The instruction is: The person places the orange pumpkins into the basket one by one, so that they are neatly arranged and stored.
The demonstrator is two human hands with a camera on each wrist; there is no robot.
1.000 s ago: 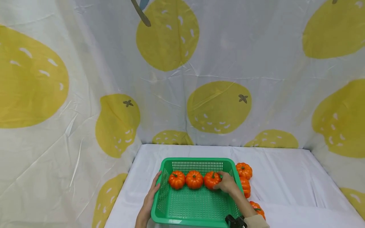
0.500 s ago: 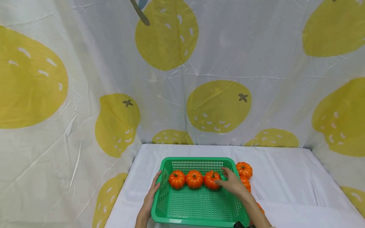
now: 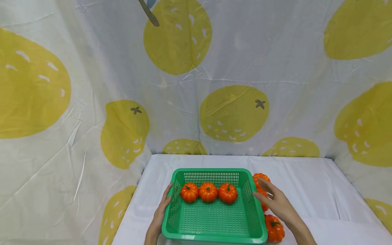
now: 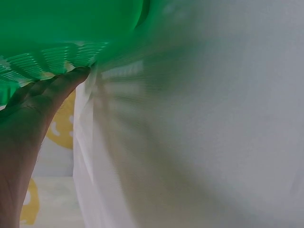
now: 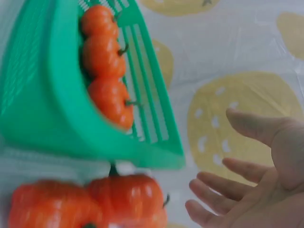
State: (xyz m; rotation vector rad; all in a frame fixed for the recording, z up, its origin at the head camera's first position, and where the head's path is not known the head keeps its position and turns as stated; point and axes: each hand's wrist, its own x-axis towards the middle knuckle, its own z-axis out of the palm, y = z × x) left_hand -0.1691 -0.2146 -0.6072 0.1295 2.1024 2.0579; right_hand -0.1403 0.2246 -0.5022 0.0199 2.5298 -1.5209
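The right hand (image 3: 275, 200), fingers spread and holding nothing, hovers over the toy pumpkins (image 3: 261, 179) lying on the white cloth (image 3: 306, 190) just right of the green basket (image 3: 214, 234). The left hand (image 3: 159, 214) lies flat against the basket's left wall. Three pumpkins (image 3: 208, 192) sit inside in a row.

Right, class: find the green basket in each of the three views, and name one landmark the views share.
Head: the green basket sits bottom centre on the white cloth, three pumpkins inside.
Left wrist: only its blurred green wall shows, top left, with the left hand touching it.
Right wrist: it fills the left side, tilted.
Shared landmark: the yellow fruit-print backdrop.
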